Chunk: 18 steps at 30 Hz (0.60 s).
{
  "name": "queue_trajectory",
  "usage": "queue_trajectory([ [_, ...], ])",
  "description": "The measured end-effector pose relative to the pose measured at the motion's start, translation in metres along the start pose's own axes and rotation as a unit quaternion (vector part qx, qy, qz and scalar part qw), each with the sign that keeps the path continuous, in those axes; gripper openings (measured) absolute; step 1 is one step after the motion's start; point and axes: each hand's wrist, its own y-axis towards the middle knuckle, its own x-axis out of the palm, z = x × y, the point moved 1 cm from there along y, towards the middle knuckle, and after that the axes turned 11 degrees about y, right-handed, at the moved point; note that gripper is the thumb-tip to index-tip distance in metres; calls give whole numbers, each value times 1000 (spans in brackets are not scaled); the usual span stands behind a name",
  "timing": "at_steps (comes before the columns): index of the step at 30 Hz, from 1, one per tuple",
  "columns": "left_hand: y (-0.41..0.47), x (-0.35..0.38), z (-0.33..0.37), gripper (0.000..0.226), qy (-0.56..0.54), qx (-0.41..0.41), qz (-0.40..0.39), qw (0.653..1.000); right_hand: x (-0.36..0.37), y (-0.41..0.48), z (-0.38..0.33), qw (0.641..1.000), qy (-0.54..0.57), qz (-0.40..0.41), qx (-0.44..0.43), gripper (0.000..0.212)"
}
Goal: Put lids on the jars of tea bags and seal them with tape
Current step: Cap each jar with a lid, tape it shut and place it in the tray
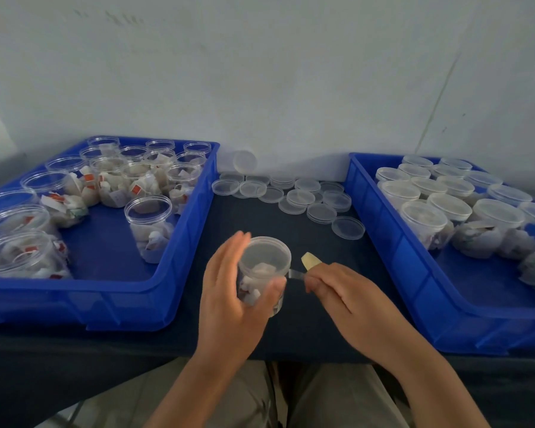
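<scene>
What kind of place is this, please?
Probably a small packing workstation: left blue bin of open jars with tea bags, right blue bin of lidded jars, loose lids on the table between.

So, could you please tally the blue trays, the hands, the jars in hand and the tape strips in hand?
Blue trays: 2
Hands: 2
Jar in hand: 1
Tape strip: 1
Total: 6

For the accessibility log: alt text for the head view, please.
The left hand holds a lidded jar of tea bags while the right hand pinches a tape strip at its lid. Blue trays of jars flank loose lids.
</scene>
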Motion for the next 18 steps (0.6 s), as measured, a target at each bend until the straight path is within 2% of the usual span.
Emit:
queue_trajectory([
  [2, 0, 9, -11, 94, -59, -79, -79, 992, -1, 1, 3, 1000, -3, -19, 12, 46],
  [3, 2, 14, -15, 95, -84, -102, -105, 986, -2, 1, 5, 999, -2, -29, 18, 47],
  [5, 12, 20, -21, 81, -110, -125, -117, 979, -2, 3, 5, 999, 5, -42, 25, 48],
  [7, 24, 20, -23, 72, -113, -128, -128, 977, -2, 6, 4, 999, 6, -45, 31, 47],
  [10, 30, 18, -19, 75, -101, -123, -165, 973, 0, 12, 2, 998, 0, -35, 47, 37],
  [15, 28, 18, -9, 55, -85, -100, -171, 976, 10, 20, 2, 996, 0, -31, 84, 25],
  [18, 28, 19, -6, 68, -60, -79, -171, 980, 16, 22, 3, 994, -14, -30, 100, 20],
])
